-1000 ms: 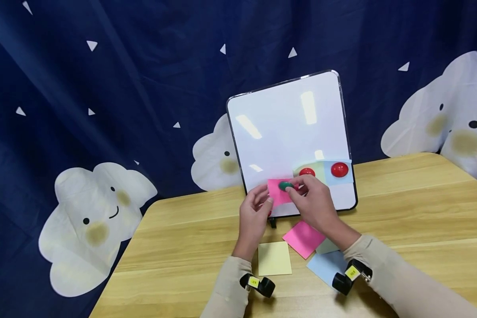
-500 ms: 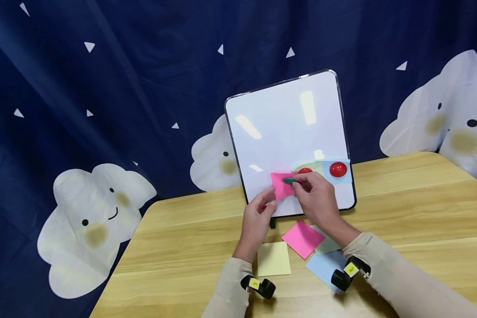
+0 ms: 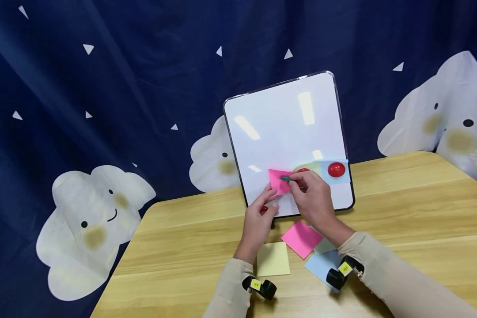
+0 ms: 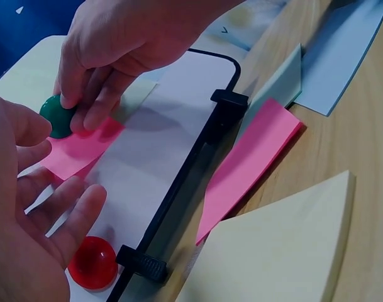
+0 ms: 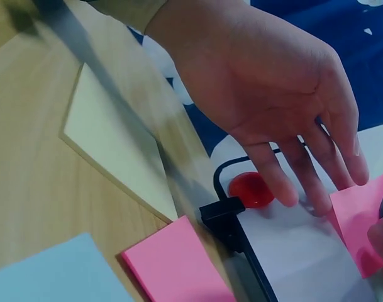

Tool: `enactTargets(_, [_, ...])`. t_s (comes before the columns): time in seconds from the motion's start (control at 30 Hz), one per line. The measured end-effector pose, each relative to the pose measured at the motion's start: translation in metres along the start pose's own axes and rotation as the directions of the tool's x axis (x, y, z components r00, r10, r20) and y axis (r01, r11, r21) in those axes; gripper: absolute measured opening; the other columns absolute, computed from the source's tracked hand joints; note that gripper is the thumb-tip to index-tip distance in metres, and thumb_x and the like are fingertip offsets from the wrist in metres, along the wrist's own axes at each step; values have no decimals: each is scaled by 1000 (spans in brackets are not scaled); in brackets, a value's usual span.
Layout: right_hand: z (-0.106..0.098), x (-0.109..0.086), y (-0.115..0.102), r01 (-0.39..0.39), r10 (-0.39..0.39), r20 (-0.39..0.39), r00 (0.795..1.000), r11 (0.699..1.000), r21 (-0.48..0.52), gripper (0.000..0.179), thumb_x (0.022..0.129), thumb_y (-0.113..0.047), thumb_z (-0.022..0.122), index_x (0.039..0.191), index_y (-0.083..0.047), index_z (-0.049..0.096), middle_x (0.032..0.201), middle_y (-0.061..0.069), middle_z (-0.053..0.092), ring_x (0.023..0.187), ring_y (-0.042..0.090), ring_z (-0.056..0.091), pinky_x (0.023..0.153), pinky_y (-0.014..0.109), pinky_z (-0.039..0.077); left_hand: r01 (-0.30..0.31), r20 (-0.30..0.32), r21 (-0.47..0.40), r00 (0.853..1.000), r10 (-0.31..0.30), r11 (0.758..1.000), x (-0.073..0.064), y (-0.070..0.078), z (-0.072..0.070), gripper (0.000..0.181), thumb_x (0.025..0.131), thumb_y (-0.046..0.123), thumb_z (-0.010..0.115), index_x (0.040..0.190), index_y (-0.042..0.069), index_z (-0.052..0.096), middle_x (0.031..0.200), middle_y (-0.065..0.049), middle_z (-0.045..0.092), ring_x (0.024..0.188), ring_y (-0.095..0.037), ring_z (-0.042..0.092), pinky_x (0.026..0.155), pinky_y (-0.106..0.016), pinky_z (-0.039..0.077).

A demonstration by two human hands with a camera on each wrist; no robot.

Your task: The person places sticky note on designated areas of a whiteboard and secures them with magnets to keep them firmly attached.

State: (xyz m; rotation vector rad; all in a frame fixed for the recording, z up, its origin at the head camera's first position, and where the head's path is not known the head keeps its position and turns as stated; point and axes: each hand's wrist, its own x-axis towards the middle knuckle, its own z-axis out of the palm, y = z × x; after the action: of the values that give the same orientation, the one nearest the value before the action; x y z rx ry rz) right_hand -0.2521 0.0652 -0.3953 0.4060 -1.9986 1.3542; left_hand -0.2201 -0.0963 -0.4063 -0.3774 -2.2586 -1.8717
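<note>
My right hand (image 3: pixel 312 198) pinches a green round magnet (image 3: pixel 285 178) between thumb and fingers, tilted in front of a pink sticky note (image 3: pixel 277 182). That note lies against the lower part of a whiteboard (image 3: pixel 282 128). My left hand (image 3: pixel 258 223) has its fingers spread, fingertips at the note's lower left edge; the right wrist view shows them fairly straight. Beside the left fingers sits a red magnet (image 4: pixel 92 263) in the board's lower left corner. At the right, red magnets cover a pale green note (image 3: pixel 314 168) and a light blue note (image 3: pixel 342 177). The right fingers hide part of the pink note.
On the wooden table (image 3: pixel 191 247) before the board lie a yellow pad (image 3: pixel 273 259), a pink pad (image 3: pixel 301 239), a pale green pad (image 3: pixel 324 245) and a blue pad (image 3: pixel 321 267). Black clips (image 4: pixel 141 263) support the board's lower edge. A dark blue curtain (image 3: pixel 151 66) hangs behind.
The pink note has shifted slightly up the board. My left hand has moved right and uncovered the lower left red magnet. The green magnet in my right hand has turned nearly edge-on.
</note>
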Motion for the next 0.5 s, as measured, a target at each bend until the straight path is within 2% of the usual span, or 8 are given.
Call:
enactTargets(0.13, [0, 4, -3, 2, -1, 11, 1000, 999, -39, 12, 90, 0, 71, 102, -1, 72, 101, 9, 66, 84, 22, 69, 73, 15, 51, -14, 12, -24, 1000, 14, 1000, -3, 12, -1, 37, 99, 0, 54, 135, -2, 60, 154, 0, 44, 112, -41, 60, 81, -20, 54])
enactTargets(0.27, [2, 8, -3, -3, 6, 33, 999, 997, -76, 12, 91, -2, 71, 103, -1, 72, 100, 9, 66, 84, 22, 68, 72, 17, 52, -34, 11, -39, 999, 35, 999, -8, 26, -2, 35, 98, -4, 53, 132, -8, 59, 153, -8, 45, 122, -38, 57, 82, -21, 54])
enactTargets(0.37, [4, 12, -3, 10, -7, 43, 999, 996, -86, 12, 92, -3, 70, 103, 0, 72, 98, 10, 66, 83, 22, 67, 70, 22, 53, -32, -8, -48, 999, 32, 998, -9, 31, -2, 34, 97, -4, 53, 130, -8, 61, 152, -8, 46, 116, -42, 59, 81, -21, 54])
enactTargets(0.5, [8, 17, -5, 14, -10, 42, 999, 995, -99, 12, 92, -4, 70, 102, 1, 72, 95, 12, 66, 80, 22, 64, 68, 30, 53, -35, -37, -61, 999, 32, 998, -8, 30, -2, 32, 97, -3, 53, 127, -8, 63, 152, -7, 47, 109, -47, 60, 83, -29, 57])
